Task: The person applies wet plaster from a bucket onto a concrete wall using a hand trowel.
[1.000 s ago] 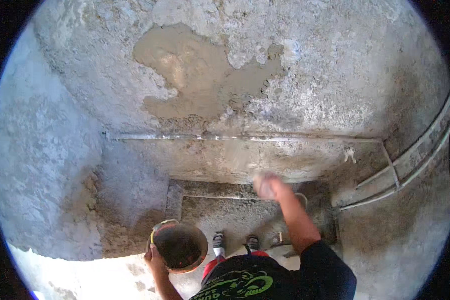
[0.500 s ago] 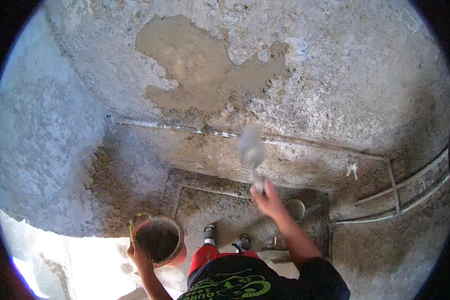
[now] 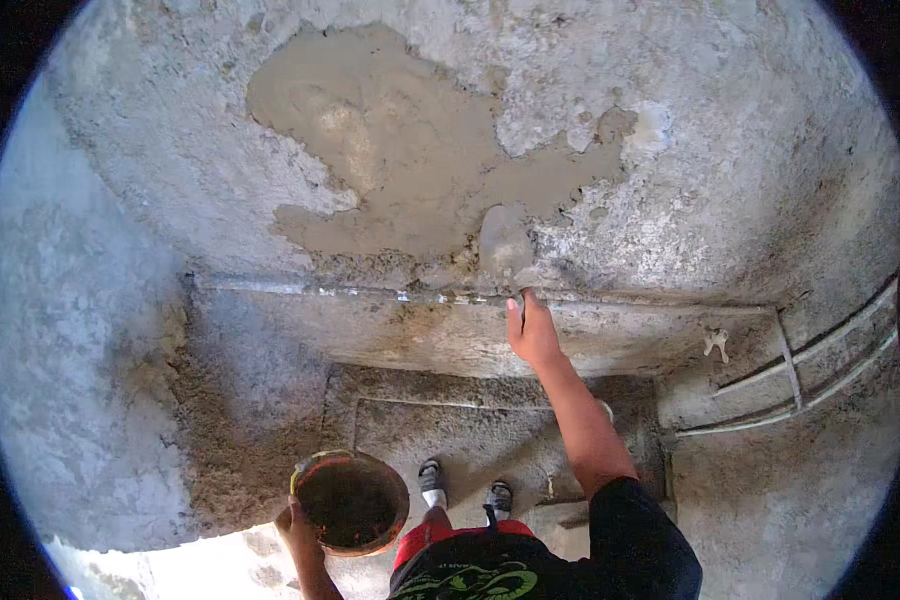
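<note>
My right hand (image 3: 536,332) is closed round the handle of a pointed trowel (image 3: 505,240). The grey blade lies at or close to the lower edge of a wet mortar patch (image 3: 400,140) spread on the rough wall; whether it touches cannot be told. Down to the left, my left hand (image 3: 298,532) grips the side of a reddish bucket (image 3: 404,498) where its yellow handle meets the rim. Dark mortar (image 3: 342,503) fills part of the bucket.
A thin pipe (image 3: 610,300) runs along the wall beneath the patch, with more pipes (image 3: 800,355) at the right. A whitish tap-like fitting (image 3: 716,343) juts from the wall. My feet (image 3: 432,480) stand on rough floor. A pale round container (image 3: 605,410) shows partly behind my right forearm.
My right hand has carried the trowel up to the patch's lower edge. The bucket in my left hand has shifted right and slightly down in view, and the view itself has moved a little.
</note>
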Tool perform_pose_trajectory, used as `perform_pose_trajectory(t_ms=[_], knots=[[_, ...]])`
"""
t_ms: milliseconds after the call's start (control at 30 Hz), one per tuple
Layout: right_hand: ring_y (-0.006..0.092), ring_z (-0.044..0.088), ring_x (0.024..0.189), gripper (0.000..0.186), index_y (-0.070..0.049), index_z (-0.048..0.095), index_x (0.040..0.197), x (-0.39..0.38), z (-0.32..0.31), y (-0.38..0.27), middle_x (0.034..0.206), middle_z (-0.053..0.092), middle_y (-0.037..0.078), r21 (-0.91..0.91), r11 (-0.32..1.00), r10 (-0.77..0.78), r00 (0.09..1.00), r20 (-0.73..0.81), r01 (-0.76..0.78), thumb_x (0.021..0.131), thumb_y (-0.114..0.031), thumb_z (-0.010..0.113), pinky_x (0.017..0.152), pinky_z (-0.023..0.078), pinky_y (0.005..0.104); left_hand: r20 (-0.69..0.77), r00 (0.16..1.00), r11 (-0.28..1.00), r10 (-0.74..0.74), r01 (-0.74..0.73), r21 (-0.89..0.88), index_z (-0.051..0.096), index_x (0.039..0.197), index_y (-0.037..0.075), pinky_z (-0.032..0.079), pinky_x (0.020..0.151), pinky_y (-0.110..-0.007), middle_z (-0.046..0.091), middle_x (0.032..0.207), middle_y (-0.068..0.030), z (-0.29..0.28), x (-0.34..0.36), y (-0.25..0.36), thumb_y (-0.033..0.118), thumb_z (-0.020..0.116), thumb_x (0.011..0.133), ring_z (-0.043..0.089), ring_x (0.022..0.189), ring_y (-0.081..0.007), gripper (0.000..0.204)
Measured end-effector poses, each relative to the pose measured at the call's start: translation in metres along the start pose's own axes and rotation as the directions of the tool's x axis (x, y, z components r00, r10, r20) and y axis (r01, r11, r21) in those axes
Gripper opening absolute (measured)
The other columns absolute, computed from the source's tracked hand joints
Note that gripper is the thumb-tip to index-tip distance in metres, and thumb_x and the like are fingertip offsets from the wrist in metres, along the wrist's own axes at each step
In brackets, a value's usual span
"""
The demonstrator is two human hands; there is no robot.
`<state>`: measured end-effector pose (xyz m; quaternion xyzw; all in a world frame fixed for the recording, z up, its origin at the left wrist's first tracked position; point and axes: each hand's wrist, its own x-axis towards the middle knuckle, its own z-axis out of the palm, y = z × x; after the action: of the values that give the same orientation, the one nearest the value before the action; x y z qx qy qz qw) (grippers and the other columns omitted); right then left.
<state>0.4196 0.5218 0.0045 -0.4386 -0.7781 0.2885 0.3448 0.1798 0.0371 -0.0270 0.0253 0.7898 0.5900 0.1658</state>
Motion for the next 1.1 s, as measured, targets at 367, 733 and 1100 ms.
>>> perform_pose_trajectory(t_ms=[367, 733, 1100], knots=[[0.0435, 0.065, 0.064, 0.047, 0.004, 0.049, 0.122, -0.016, -0.019, 0.009, 0.073, 0.065, 0.025, -0.389, 0.913, -0.049, 0.981, 0.19, 0.121, 0.098, -0.036, 0.052, 0.055, 0.051, 0.055, 0.136, 0.989, 0.998, -0.054, 0.057, -0.012, 0.05, 0.069, 0.008, 0.026, 0.045, -0.028, 0.042, 0.058, 0.0051, 0.031, 0.024, 0.037, 0.033, 0.057, 0.1, 0.035, 0.048, -0.0061, 0.041], [0.0446, 0.064, 0.06, 0.039, 0.003, 0.05, 0.113, 0.009, -0.011, 0.011, 0.076, 0.064, 0.027, -0.312, 0.935, -0.222, 0.963, -0.155, 0.166, 0.096, -0.032, 0.055, 0.05, 0.05, 0.0527, 0.143, 0.99, 0.999, 0.0, 0.007, -0.052, 0.067, 0.098, -0.001, 0.048, 0.071, -0.031, 0.068, 0.089, -0.0045, 0.021, 0.024, 0.004, 0.027, 0.055, 0.102, 0.059, 0.077, -0.0139, 0.031], [0.0501, 0.058, 0.06, 0.038, 0.006, 0.052, 0.114, -0.025, 0.024, 0.04, 0.066, 0.059, 0.029, 0.118, 0.987, 0.135, 0.952, -0.274, -0.106, 0.1, -0.029, 0.05, 0.053, 0.042, 0.0552, 0.139, 0.989, 0.999, -0.047, 0.044, 0.025, 0.06, 0.069, 0.004, 0.032, 0.049, -0.03, 0.049, 0.058, 0.0029, 0.023, -0.014, 0.017, 0.033, 0.056, 0.101, 0.04, 0.053, -0.008, 0.043]])
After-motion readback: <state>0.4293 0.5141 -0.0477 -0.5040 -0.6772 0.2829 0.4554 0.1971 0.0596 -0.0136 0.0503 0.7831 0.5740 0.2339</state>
